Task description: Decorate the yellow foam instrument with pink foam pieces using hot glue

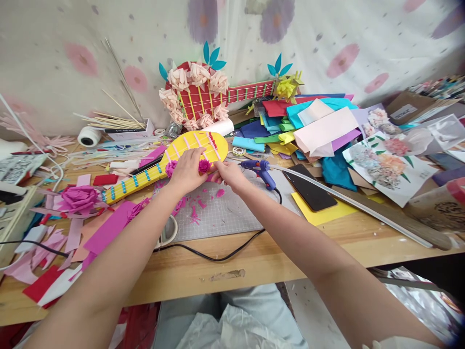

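Observation:
A yellow paper guitar (185, 142) with pink strips and blue frets lies aslant on the table, its neck pointing left. My left hand (189, 170) rests on the guitar body, fingers stretched across it. Magenta paper roses sit on both sides of that hand, one rose (205, 166) by the thumb. At the body's lower right edge, beside this rose, my right hand (229, 176) has its fingers pinched together. Whatever lies between those fingertips is hidden. Just right of it, a blue glue gun (260, 170) lies with a long clear glue stick in its back.
Magenta scraps (196, 208) litter the grey cutting mat (232, 220). White-handled scissors (170, 232) and a black cord (218, 259) lie in front. A phone (310, 188) rests on yellow paper. A red paper guitar (196, 99) leans at the back; coloured paper (323, 123) is piled right.

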`<state>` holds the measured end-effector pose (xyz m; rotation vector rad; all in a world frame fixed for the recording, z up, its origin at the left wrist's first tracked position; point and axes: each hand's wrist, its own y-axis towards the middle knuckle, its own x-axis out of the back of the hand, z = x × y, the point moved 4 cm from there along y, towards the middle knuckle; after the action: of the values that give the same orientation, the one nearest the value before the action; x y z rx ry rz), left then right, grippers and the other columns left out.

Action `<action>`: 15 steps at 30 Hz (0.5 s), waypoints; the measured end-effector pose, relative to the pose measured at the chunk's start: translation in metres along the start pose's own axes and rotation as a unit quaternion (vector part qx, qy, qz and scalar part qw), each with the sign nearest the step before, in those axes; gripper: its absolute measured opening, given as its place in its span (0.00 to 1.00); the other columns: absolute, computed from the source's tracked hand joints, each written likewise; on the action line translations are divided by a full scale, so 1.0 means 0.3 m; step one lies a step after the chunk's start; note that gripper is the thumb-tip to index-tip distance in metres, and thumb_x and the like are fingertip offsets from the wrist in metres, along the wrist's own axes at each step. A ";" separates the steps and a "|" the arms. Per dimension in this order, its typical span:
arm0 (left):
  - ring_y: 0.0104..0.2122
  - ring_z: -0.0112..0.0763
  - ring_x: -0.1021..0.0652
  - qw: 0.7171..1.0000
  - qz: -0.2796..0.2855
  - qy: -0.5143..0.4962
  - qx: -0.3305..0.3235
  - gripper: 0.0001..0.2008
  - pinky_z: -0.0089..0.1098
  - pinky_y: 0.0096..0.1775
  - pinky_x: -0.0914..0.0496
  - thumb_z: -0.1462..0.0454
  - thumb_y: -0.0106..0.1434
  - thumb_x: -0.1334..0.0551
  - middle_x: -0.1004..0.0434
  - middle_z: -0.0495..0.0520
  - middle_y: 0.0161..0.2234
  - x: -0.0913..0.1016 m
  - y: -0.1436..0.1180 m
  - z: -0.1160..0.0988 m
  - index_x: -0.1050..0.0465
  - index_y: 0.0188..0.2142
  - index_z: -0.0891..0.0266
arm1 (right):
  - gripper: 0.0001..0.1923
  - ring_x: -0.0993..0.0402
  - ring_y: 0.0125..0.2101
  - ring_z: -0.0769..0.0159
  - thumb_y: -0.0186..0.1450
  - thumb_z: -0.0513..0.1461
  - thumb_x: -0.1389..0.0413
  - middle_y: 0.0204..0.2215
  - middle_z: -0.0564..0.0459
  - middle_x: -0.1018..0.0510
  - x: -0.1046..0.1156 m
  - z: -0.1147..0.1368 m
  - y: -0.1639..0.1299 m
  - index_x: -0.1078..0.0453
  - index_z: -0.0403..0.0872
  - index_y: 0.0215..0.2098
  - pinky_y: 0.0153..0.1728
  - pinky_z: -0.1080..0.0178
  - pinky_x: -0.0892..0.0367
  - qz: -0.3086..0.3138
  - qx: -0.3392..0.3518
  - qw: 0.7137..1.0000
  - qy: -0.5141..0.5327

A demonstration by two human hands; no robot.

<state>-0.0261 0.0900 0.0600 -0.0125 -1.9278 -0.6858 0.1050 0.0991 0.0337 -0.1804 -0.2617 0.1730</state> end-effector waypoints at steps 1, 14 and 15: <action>0.52 0.47 0.32 1.000 0.001 0.013 -0.007 0.28 0.44 0.53 0.38 0.65 0.52 0.37 0.32 0.62 0.50 -0.002 0.002 -0.001 0.40 0.53 0.62 | 0.19 0.36 0.15 0.72 0.64 0.41 0.54 0.15 0.53 0.26 0.002 -0.002 0.001 0.33 0.45 0.18 0.20 0.68 0.45 -0.008 0.029 0.998 -0.049; 0.53 0.45 0.33 0.993 0.024 0.100 -0.059 0.30 0.44 0.55 0.39 0.70 0.54 0.41 0.32 0.63 0.52 -0.002 0.002 -0.015 0.43 0.57 0.66 | 0.29 0.28 0.35 0.67 0.72 0.46 0.66 0.34 0.50 0.21 0.039 0.013 -0.028 0.26 0.44 0.33 0.30 0.65 0.48 -0.007 0.320 0.836 -0.447; 0.53 0.45 0.33 0.993 0.025 0.100 -0.060 0.30 0.44 0.55 0.39 0.70 0.54 0.41 0.32 0.63 0.51 -0.002 0.002 -0.015 0.43 0.57 0.66 | 0.29 0.28 0.35 0.67 0.72 0.47 0.66 0.33 0.50 0.21 0.039 0.014 -0.023 0.26 0.44 0.33 0.30 0.65 0.48 -0.001 0.324 0.832 -0.451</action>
<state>-0.0219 0.0887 0.0611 -0.0649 -1.6878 -0.7399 0.1159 0.0954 0.0420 0.6100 -1.1283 0.3289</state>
